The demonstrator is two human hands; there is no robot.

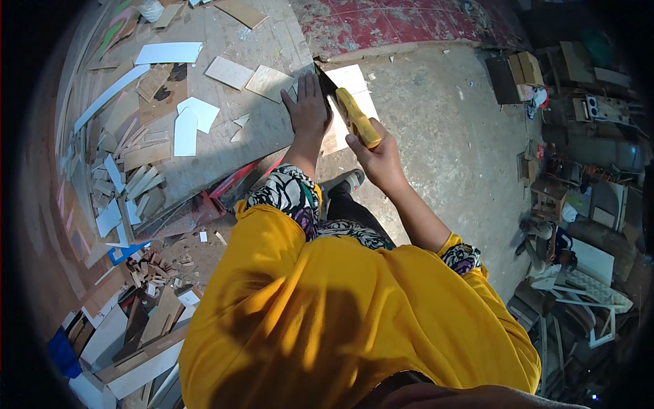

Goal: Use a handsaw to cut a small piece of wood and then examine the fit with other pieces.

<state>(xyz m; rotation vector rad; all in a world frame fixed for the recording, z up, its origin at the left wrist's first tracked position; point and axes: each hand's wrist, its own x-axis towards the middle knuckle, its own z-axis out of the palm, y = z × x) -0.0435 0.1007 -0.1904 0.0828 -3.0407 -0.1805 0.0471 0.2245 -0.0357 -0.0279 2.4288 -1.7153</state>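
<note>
A handsaw with a yellow handle is in my right hand, the fingers wrapped round the grip. Its dark blade points away from me along the right edge of the worktable. My left hand lies at that same edge, just left of the blade, fingers stretched forward. Whatever is under the palm is mostly hidden. Beside the left thumb is a pale wooden board, with a similar board to its left. Below the saw, a white panel shows beyond the table edge.
White cut pieces and wood offcuts cover the table's left side. Scrap boards pile up at the lower left. Concrete floor stretches to the right, where another person is among furniture frames and clutter.
</note>
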